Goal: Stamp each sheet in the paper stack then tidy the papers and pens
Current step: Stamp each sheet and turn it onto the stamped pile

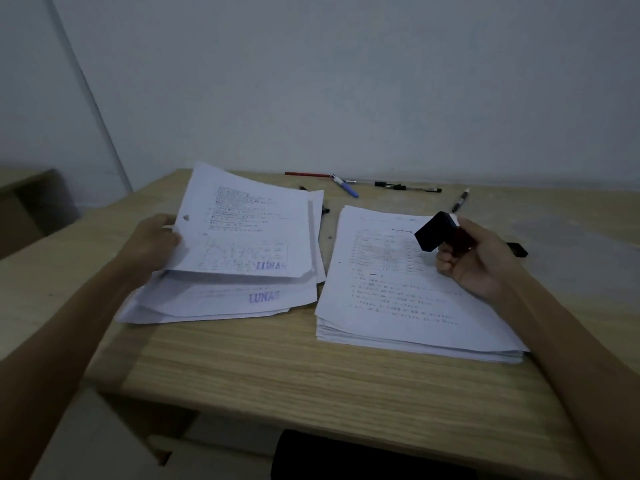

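The left hand (152, 242) grips a stamped sheet (242, 230) by its left edge, held above the done pile (221, 299) on the bench (311, 368). The right hand (474, 258) clasps the stamp (438, 232) directly over the unstamped stack (408, 292), whose long axis runs near to far, so the right hand is nearer.

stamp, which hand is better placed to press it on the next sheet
Right. The right hand already grips the stamp above the unstamped stack; the left hand is holding a stamped sheet over the left pile.
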